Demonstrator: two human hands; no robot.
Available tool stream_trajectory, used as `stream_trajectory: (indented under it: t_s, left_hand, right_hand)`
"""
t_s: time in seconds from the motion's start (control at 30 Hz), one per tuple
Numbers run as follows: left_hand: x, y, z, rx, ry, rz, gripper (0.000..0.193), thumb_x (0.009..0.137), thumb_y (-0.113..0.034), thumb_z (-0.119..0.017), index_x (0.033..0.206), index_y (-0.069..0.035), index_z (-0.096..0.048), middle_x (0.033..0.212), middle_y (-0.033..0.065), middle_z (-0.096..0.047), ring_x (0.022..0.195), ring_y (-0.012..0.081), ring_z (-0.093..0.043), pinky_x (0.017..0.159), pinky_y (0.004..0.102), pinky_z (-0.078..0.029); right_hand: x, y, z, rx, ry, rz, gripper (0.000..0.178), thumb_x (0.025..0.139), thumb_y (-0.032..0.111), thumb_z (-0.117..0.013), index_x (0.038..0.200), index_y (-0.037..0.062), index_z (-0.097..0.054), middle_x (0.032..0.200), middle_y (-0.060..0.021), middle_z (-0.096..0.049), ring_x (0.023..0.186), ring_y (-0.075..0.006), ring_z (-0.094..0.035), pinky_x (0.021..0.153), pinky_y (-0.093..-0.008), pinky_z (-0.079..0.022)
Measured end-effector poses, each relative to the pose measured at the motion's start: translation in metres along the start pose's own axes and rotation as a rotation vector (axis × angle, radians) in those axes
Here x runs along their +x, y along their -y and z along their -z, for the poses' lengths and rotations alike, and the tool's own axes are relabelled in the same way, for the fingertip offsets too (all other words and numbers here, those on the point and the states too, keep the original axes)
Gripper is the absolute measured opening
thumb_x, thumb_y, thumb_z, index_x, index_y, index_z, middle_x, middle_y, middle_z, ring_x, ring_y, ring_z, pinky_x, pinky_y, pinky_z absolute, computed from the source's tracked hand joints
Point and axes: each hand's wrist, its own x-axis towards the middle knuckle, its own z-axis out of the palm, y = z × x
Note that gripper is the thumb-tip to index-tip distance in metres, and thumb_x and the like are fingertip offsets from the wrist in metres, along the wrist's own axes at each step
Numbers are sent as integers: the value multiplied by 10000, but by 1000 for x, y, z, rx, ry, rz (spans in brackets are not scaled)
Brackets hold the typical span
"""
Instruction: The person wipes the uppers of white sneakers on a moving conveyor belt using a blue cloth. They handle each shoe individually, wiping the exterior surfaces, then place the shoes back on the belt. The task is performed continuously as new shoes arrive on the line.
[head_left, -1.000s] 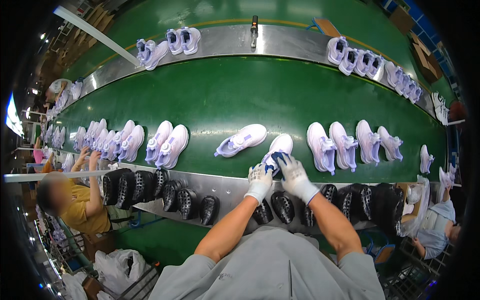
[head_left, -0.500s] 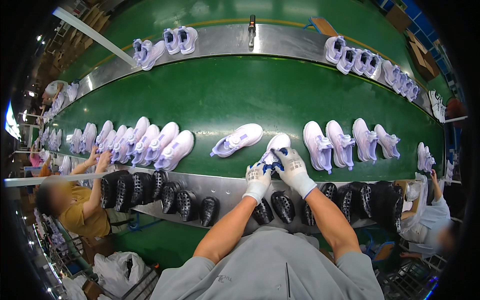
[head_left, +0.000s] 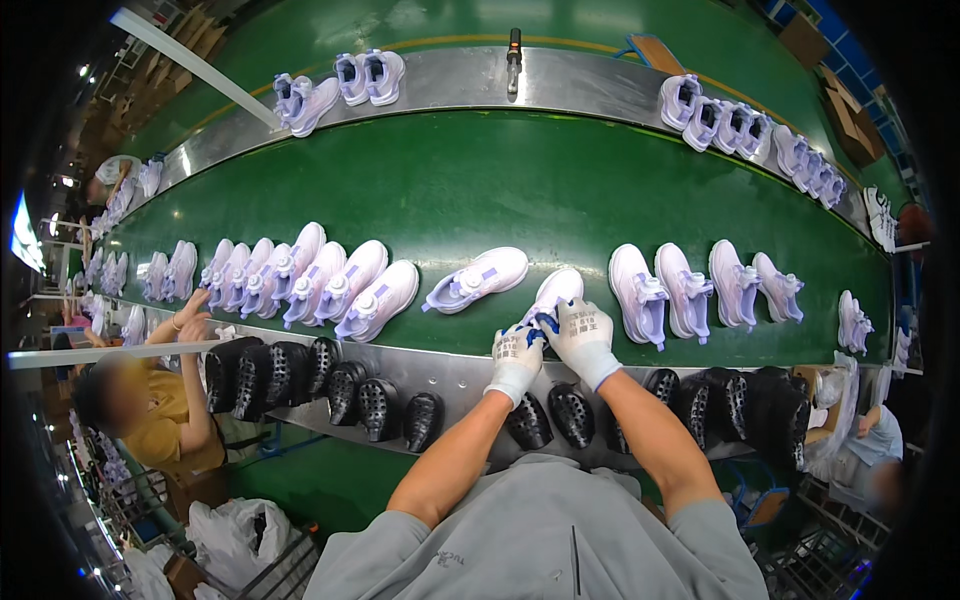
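A pale lilac sneaker (head_left: pixel 560 288) sits on the green table, toe pointing away from me. Both my hands wear white gloves with blue fingertips. My left hand (head_left: pixel 517 355) closes on the left side of the sneaker's heel end. My right hand (head_left: pixel 579 332) grips the collar area from the right, its fingertips close to the left ones. The hands hide the sneaker's opening and heel. Another lilac sneaker (head_left: pixel 480 278) lies slanted just left of it, and a third sneaker (head_left: pixel 637 285) stands to the right of my right hand.
A metal ledge (head_left: pixel 465 375) along the near edge carries several black perforated shoe lasts (head_left: pixel 378 408). Rows of sneakers (head_left: pixel 380 300) stand left and right, more on the far ledge beside a black-handled tool (head_left: pixel 514 62). At left a co-worker (head_left: pixel 165 415) reaches to the sneakers; another person sits at right.
My right hand has drawn back toward the heel, showing more of the sneaker's top. The left row of sneakers has shifted right. The person at right has pulled a hand from the sneakers there.
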Motion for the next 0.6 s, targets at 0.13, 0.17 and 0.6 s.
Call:
stream_trajectory:
  t_s: [0.13,0.17,0.6]
  left_hand:
    - [2,3,6,-10,34,5,296,963,-277,-586,1071,-44,-733,1135,197,-688,1135,391,-605,1079,497,-388]
    - [0,6,3,-22,-5,3,301,965,-280,-584,1079,-42,-730,1144,198,-687,1142,391,-604,1084,498,-386]
    - [1,13,2,15,-35,-46,247,944,-264,-596,1014,-75,-739,1083,173,-695,1091,379,-613,1011,491,-424]
  right_hand:
    - [4,-5,13,31,2,-17,397,927,435,-697,1106,82,-731,1115,-166,-699,1070,-323,-673,914,-421,-551]
    - [1,-12,9,35,-64,39,399,923,426,-703,1129,85,-726,1131,-168,-694,1084,-323,-669,923,-418,-549]
    - [23,13,20,-17,223,-95,473,950,441,-650,1223,55,-667,1111,-162,-721,1041,-333,-716,897,-436,-571]
